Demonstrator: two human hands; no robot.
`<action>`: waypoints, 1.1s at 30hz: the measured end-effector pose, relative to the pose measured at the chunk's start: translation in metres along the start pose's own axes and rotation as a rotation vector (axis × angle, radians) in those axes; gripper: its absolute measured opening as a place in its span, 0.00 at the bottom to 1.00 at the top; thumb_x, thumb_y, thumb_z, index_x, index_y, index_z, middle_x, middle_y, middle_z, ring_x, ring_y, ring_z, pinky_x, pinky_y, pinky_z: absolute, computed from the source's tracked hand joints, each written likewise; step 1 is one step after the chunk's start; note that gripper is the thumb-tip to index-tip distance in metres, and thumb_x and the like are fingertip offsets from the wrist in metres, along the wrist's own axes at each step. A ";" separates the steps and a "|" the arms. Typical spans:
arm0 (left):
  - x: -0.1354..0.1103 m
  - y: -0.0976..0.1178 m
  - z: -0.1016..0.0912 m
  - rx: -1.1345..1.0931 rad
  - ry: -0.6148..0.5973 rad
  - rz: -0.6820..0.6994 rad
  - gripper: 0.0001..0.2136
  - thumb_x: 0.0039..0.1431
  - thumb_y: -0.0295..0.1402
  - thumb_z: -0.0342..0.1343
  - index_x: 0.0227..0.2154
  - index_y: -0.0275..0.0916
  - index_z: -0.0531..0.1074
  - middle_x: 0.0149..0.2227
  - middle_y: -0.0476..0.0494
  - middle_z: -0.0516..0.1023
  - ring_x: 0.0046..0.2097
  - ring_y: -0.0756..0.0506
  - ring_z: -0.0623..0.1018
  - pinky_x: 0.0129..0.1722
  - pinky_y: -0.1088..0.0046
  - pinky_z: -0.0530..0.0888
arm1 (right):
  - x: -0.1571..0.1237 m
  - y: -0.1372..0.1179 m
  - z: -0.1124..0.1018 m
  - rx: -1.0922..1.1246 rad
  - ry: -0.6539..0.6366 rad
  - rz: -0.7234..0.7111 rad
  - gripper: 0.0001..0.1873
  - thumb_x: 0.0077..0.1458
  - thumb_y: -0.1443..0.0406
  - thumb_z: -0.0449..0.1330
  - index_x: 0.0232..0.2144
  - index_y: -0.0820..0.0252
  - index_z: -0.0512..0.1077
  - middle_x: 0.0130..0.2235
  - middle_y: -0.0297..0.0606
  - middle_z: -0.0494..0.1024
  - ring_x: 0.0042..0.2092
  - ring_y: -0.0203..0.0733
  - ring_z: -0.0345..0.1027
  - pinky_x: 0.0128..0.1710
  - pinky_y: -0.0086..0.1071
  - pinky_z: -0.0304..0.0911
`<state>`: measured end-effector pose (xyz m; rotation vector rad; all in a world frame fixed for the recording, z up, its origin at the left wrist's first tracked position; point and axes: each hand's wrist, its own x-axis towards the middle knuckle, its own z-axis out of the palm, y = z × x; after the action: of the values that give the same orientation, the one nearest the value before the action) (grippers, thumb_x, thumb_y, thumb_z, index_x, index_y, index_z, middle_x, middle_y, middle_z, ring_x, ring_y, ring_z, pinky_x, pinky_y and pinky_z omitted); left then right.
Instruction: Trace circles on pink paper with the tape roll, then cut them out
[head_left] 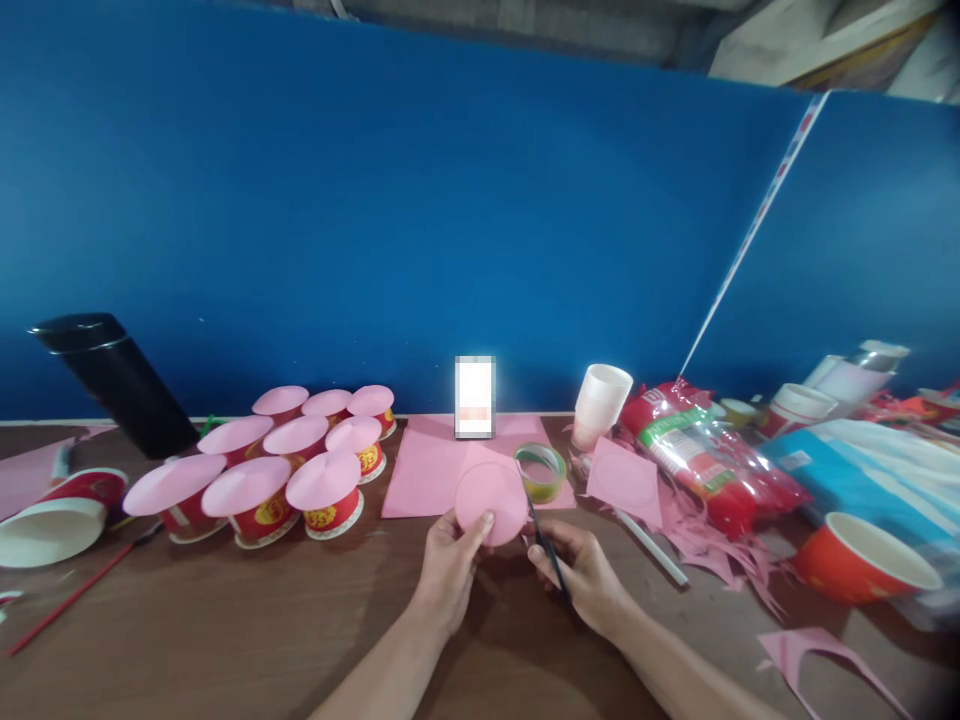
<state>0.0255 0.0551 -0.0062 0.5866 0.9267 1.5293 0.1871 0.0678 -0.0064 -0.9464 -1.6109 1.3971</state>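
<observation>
My left hand pinches a round pink paper disc by its lower edge, thumb on top. My right hand is closed on a pair of black scissors, whose blades point up along the disc's right edge. Both hands hover over the brown table, just in front of a pink paper sheet. A roll of tape lies right behind the disc.
Several upturned red cups topped with pink discs stand at the left, near a black flask. A stack of white cups, a red packet, pink scraps, a white straw and an orange bowl lie right.
</observation>
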 end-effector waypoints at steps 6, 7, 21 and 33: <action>0.000 0.000 0.000 0.000 0.002 -0.004 0.13 0.42 0.34 0.64 0.31 0.31 0.73 0.25 0.45 0.76 0.25 0.53 0.71 0.24 0.80 0.68 | 0.000 0.000 0.000 -0.007 0.000 0.009 0.17 0.52 0.57 0.58 0.38 0.66 0.69 0.20 0.28 0.60 0.21 0.29 0.52 0.19 0.24 0.52; 0.000 0.000 0.000 0.000 0.002 -0.003 0.13 0.41 0.34 0.65 0.30 0.31 0.73 0.24 0.45 0.76 0.24 0.53 0.71 0.23 0.80 0.67 | 0.000 -0.001 0.000 -0.002 -0.001 0.007 0.18 0.52 0.56 0.58 0.38 0.66 0.69 0.20 0.28 0.61 0.21 0.29 0.53 0.19 0.24 0.52; 0.002 -0.003 -0.004 0.040 0.024 -0.009 0.13 0.40 0.34 0.65 0.27 0.31 0.72 0.23 0.48 0.74 0.23 0.54 0.69 0.22 0.80 0.65 | -0.001 0.002 -0.002 0.004 0.001 -0.011 0.17 0.51 0.55 0.58 0.36 0.65 0.70 0.21 0.29 0.61 0.22 0.30 0.53 0.20 0.25 0.52; 0.002 -0.002 -0.002 0.022 0.025 0.001 0.14 0.39 0.34 0.66 0.28 0.31 0.74 0.23 0.47 0.74 0.22 0.54 0.68 0.21 0.80 0.65 | 0.000 0.002 -0.001 -0.021 0.011 -0.001 0.17 0.51 0.55 0.58 0.35 0.65 0.69 0.21 0.29 0.60 0.21 0.31 0.53 0.20 0.26 0.51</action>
<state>0.0248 0.0561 -0.0093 0.5849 0.9633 1.5317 0.1884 0.0687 -0.0085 -0.9637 -1.6205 1.3749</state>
